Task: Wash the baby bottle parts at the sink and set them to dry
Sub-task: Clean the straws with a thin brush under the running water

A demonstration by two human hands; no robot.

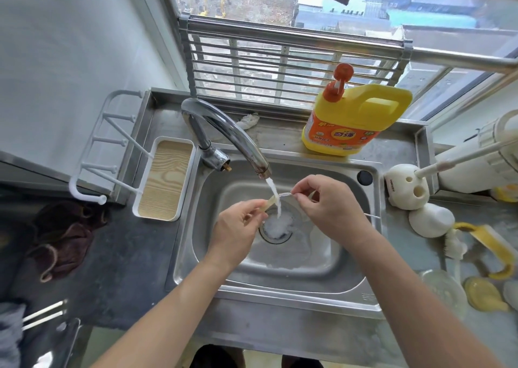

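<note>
Over the steel sink (pixel 314 266), water runs from the chrome tap (pixel 224 132) onto a thin clear straw-like tube (pixel 283 194) with a pale yellow end piece (pixel 267 202). My left hand (pixel 238 227) pinches the yellow end. My right hand (pixel 328 202) pinches the tube's other end, and a thin white wire (pixel 371 216) sticks out past that hand. More bottle parts lie on the right counter: a clear disc (pixel 443 289), a yellow nipple-like piece (pixel 485 294), a yellow handle ring (pixel 499 252) and a white cap (pixel 431 219).
A yellow detergent jug (pixel 353 121) stands behind the sink. A white drying rack with a wood-look tray (pixel 162 180) sits at the left, a brown cloth (pixel 64 241) beside it. A white holder with holes (pixel 406 188) and a brush (pixel 454 244) stand at the right.
</note>
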